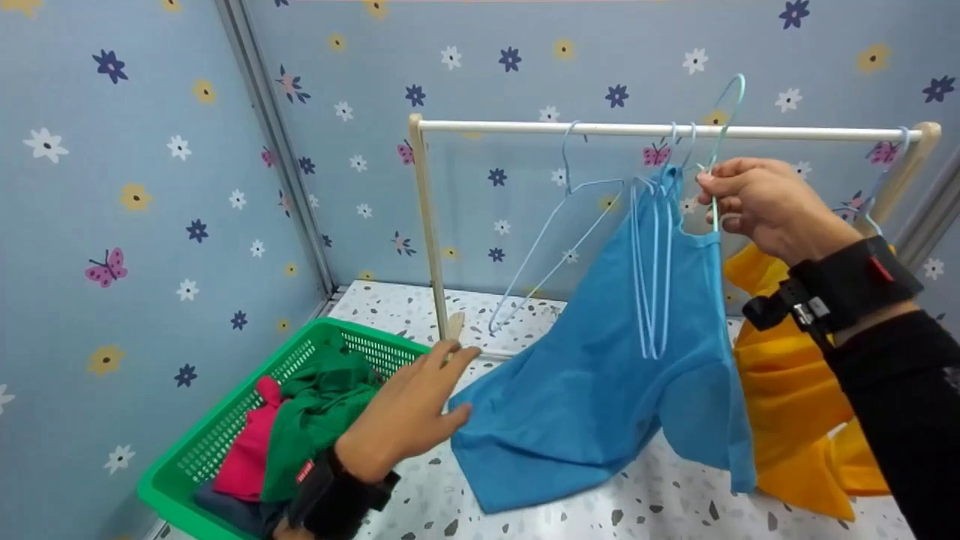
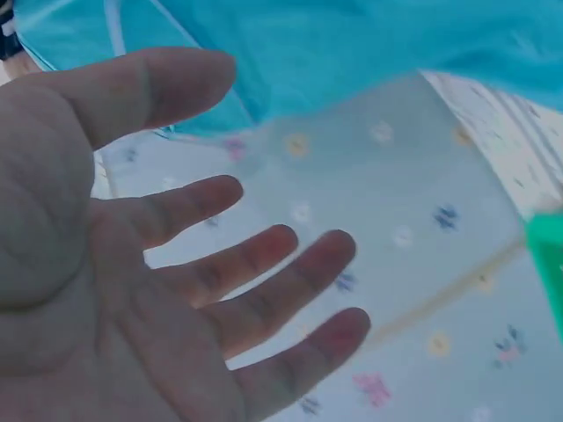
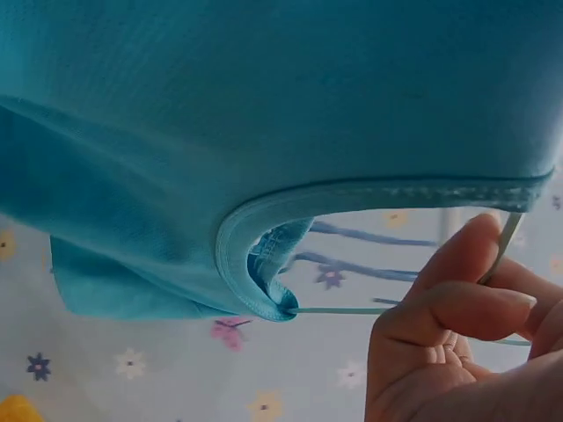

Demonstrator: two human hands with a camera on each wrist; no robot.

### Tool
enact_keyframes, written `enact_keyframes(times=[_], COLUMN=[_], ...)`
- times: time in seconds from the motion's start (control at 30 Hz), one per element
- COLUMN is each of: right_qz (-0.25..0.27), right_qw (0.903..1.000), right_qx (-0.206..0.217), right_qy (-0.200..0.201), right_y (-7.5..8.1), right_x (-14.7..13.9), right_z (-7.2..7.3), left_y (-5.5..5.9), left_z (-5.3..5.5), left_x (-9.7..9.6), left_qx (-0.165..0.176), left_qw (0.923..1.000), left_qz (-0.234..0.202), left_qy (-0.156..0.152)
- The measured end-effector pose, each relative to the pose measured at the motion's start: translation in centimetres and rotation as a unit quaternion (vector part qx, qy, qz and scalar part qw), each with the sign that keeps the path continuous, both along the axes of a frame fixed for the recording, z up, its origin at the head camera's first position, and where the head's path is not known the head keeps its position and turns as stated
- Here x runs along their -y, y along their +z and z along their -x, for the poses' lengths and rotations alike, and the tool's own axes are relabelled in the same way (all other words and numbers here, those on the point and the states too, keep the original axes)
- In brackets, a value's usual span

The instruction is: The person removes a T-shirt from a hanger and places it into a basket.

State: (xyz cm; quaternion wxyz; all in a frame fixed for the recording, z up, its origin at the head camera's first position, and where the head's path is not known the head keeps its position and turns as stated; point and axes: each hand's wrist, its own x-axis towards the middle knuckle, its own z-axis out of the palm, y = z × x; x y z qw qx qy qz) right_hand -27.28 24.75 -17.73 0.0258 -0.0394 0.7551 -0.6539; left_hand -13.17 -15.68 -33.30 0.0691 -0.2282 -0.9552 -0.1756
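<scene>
My right hand (image 1: 772, 199) pinches a pale green hanger (image 1: 731, 112) just below its hook, in front of the rack's white rail (image 1: 495, 127). From that hanger hangs a blue T-shirt (image 1: 585, 397), its neckline (image 3: 369, 195) beside my fingers in the right wrist view. The shirt drapes down and to the left. My left hand (image 1: 409, 409) is in the air left of the shirt's lower part, fingers spread and holding nothing; its palm (image 2: 132, 325) shows in the left wrist view.
Bare light-blue hangers (image 1: 525, 262) hang on the rail. A yellow garment (image 1: 787, 390) hangs at the right. At lower left stands a green basket (image 1: 172, 457) with green cloth (image 1: 322, 405), pink cloth (image 1: 251, 450) and dark cloth inside. A flowered wall is behind the rack.
</scene>
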Motion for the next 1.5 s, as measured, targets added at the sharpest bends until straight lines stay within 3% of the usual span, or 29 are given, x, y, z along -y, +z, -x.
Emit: enact_keyframes(times=[0.17, 0.37, 0.5, 0.73, 0.9, 1.1, 1.27, 1.37, 1.43, 1.5], right_qz=[-0.061, -0.002, 0.029, 0.040, 0.054, 0.061, 0.066, 0.072, 0.075, 0.080], right_qw=[0.9975, 0.9995, 0.9988, 0.9976, 0.9966, 0.9967, 0.9970, 0.9968, 0.9967, 0.9964], right_qx=[-0.036, -0.018, -0.012, -0.035, -0.046, -0.040, -0.025, -0.018, -0.016, -0.014], right_qy=[0.002, 0.025, 0.039, 0.044, 0.041, 0.036, 0.033, 0.030, 0.027, 0.024], right_y=[0.1, -2.2, -5.0, -8.5, -9.0, -8.6, -8.9, -9.2, -9.4, -9.5], right_x=[0.8, 1.3, 1.8, 2.5, 2.2, 1.8, 1.4, 1.0, 0.8, 0.6], right_z=[-2.4, -5.0, -6.8, -9.1, -9.9, -10.0, -9.8, -9.6, -9.4, -9.1], left_y=[1.3, 2.4, 2.4, 1.3, 0.2, -0.5, -1.3, -2.1, -2.7, -3.3], left_z=[-0.5, -0.7, -1.2, -1.3, -1.5, -1.6, -2.5, -3.3, -3.9, -4.5], left_x=[-3.4, -9.3, -13.1, -18.4, -19.6, -19.8, -19.5, -19.4, -19.3, -19.1], left_qx=[-0.029, -0.075, -0.076, -0.032, 0.009, 0.086, 0.123, 0.127, 0.105, 0.068], left_qw=[0.9928, 0.9632, 0.9434, 0.9393, 0.9310, 0.9071, 0.9044, 0.9022, 0.9066, 0.9161], left_qz=[-0.081, -0.200, -0.270, -0.310, -0.344, -0.393, -0.388, -0.390, -0.382, -0.360], left_qy=[-0.083, -0.163, -0.177, -0.144, -0.122, -0.125, -0.127, -0.132, -0.145, -0.162])
